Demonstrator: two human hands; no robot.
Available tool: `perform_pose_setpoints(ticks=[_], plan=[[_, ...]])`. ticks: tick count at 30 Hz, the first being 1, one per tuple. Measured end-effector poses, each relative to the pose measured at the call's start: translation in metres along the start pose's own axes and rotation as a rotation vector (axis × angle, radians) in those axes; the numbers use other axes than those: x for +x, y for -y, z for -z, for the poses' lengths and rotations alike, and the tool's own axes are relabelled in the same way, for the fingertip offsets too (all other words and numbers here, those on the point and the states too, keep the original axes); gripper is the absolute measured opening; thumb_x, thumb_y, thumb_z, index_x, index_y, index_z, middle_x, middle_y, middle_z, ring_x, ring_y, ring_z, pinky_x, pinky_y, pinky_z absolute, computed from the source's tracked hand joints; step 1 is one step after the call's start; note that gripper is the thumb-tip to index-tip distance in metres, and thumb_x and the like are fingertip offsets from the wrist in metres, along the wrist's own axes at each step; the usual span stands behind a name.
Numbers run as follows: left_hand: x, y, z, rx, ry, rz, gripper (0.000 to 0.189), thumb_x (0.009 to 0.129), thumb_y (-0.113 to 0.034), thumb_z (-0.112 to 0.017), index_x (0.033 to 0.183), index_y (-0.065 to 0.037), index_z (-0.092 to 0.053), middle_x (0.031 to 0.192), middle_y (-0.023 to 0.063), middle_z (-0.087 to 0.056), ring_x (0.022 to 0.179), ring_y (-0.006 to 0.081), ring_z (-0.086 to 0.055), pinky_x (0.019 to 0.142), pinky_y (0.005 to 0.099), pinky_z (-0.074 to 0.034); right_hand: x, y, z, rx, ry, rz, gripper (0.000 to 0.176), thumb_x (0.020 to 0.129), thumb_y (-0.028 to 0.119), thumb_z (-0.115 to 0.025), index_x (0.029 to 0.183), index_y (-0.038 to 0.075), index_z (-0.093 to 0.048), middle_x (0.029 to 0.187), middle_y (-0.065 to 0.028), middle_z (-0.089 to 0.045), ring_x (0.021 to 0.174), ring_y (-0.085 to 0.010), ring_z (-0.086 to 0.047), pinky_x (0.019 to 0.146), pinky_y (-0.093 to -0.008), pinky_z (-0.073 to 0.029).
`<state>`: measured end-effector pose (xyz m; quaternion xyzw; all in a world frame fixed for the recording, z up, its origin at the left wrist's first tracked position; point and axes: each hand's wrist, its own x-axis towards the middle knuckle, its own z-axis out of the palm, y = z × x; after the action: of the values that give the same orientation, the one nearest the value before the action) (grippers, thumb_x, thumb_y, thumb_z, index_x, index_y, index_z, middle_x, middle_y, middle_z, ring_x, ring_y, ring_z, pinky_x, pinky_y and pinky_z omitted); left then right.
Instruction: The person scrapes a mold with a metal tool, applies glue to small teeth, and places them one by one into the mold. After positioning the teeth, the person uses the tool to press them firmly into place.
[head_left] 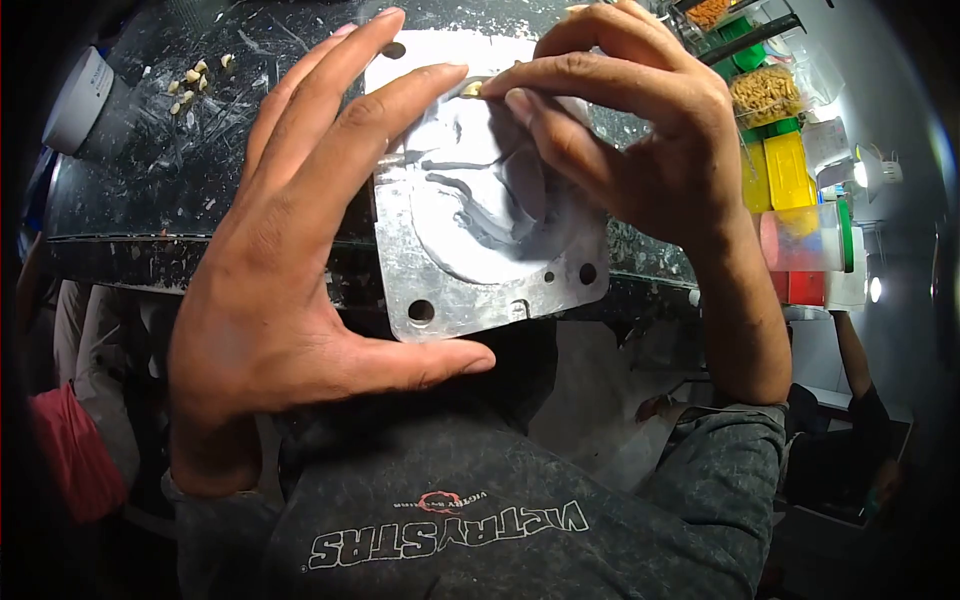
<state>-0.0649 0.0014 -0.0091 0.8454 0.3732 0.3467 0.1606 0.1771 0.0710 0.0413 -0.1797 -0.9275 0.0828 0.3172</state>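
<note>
A white container (82,103) stood at the far left of the dark surface (130,205), with a loose group of small pale pieces (190,86) lying to its right and bare room between that group and the near edge. Next came the left hand (275,260), its grip spread wide: the thumb stretched along the near edge of the metal plate (398,240), the forefinger reached across to its far part, and the other fingers ran up toward the plate's far left corner. The plate lay between the two hands, slightly turned, its near end reaching out past the edge of the surface toward the dark shirt (450,480). At its far part, just beside the left forefinger's tip, showed a small yellowish piece (472,89). The right hand (640,120) came in from the other side with a narrow grip, forefinger and thumb tips close together right by that piece; whether they pinched it could not be told. Right of this hand, a jar of yellowish bits (765,95), a yellow box (790,170) and a green-lidded container (805,238) crowded together, leaving little visible room on that side.
</note>
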Motion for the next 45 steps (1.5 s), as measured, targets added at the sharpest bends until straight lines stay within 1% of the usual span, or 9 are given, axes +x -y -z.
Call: perform_pose_setpoints(ticks=[3,5,8,14,21,28,33,37,45], plan=[[0.002,0.003,-0.001,0.032,0.008,-0.02,0.117,0.046,-0.051,-0.093,0.149,-0.012,-0.052,0.162,0.0221,-0.032,0.15,0.0409,-0.03,0.118,0.0549,-0.029,0.001,0.01,-0.001,-0.312,0.135,0.019,0.023,0.079,0.001,-0.075,0.102,0.002,-0.076,0.083,-0.0109,-0.067,0.073,-0.0214,-0.066,0.064,-0.0322,-0.052],[0.003,0.004,-0.002,0.033,0.008,-0.043,0.117,0.046,-0.052,-0.093,0.148,-0.012,-0.053,0.162,0.0221,-0.032,0.15,0.0416,-0.029,0.119,0.0563,-0.027,-0.013,-0.004,-0.011,0.015,-0.064,-0.063,0.025,0.079,0.001,-0.076,0.104,0.003,-0.077,0.083,-0.0107,-0.067,0.074,-0.0212,-0.066,0.064,-0.032,-0.051],[0.002,0.003,-0.002,0.058,0.015,-0.026,0.115,0.046,-0.054,-0.092,0.147,-0.012,-0.054,0.162,0.0225,-0.031,0.151,0.042,-0.027,0.12,0.0582,-0.023,-0.015,-0.009,-0.01,0.066,-0.074,-0.03,0.026,0.08,0.001,-0.075,0.106,0.005,-0.078,0.083,-0.0103,-0.067,0.074,-0.0207,-0.066,0.064,-0.0317,-0.051],[0.002,0.004,-0.005,0.06,-0.022,-0.044,0.114,0.047,-0.054,-0.091,0.146,-0.011,-0.055,0.161,0.023,-0.033,0.151,0.0425,-0.026,0.12,0.0583,-0.022,-0.014,-0.007,-0.015,0.001,-0.126,-0.016,0.026,0.08,0.001,-0.074,0.106,0.005,-0.078,0.083,-0.0094,-0.066,0.074,-0.0209,-0.064,0.066,-0.0323,-0.05],[0.001,0.004,-0.005,0.066,-0.053,-0.033,0.113,0.046,-0.052,-0.091,0.145,-0.009,-0.055,0.16,0.0236,-0.036,0.151,0.0425,-0.027,0.12,0.0574,-0.022,-0.021,0.004,-0.008,-0.116,0.025,-0.157,0.03,0.082,0.004,-0.073,0.111,0.009,-0.08,0.1,-0.0107,-0.065,0.096,-0.0206,-0.064,0.082,-0.0315,-0.052],[0.0,0.004,-0.006,0.103,-0.048,-0.041,0.113,0.045,-0.051,-0.09,0.145,-0.011,-0.057,0.16,0.0237,-0.036,0.151,0.0428,-0.027,0.12,0.0576,-0.022,-0.022,0.0,-0.005,-0.067,0.009,-0.17,0.026,0.084,0.007,-0.072,0.109,0.009,-0.08,0.102,-0.0117,-0.067,0.102,-0.0215,-0.064,0.085,-0.0323,-0.051],[0.001,0.0,-0.005,0.131,-0.048,-0.03,0.111,0.045,-0.05,-0.089,0.145,-0.012,-0.057,0.16,0.0234,-0.036,0.15,0.0433,-0.027,0.12,0.0578,-0.022,-0.011,0.005,-0.013,-0.146,-0.131,-0.031,0.021,0.08,0.003,-0.076,0.101,0.006,-0.078,0.091,-0.0108,-0.066,0.085,-0.023,-0.063,0.074,-0.034,-0.049],[0.0,0.002,-0.007,0.121,-0.06,-0.032,0.111,0.046,-0.05,-0.088,0.145,-0.013,-0.057,0.16,0.023,-0.036,0.15,0.0433,-0.027,0.12,0.0578,-0.023,-0.01,0.006,-0.014,-0.232,-0.106,0.074,0.02,0.08,0.005,-0.078,0.1,0.006,-0.078,0.096,-0.012,-0.066,0.09,-0.024,-0.063,0.079,-0.0358,-0.048],[0.001,0.002,-0.005,0.116,-0.032,-0.033,0.111,0.046,-0.051,-0.088,0.145,-0.013,-0.057,0.16,0.0234,-0.036,0.15,0.0435,-0.027,0.12,0.0583,-0.022,-0.024,0.001,-0.019,0.158,-0.059,-0.278,0.022,0.089,0.007,-0.071,0.11,0.006,-0.077,0.099,-0.0128,-0.066,0.093,-0.0219,-0.063,0.078,-0.034,-0.05]])
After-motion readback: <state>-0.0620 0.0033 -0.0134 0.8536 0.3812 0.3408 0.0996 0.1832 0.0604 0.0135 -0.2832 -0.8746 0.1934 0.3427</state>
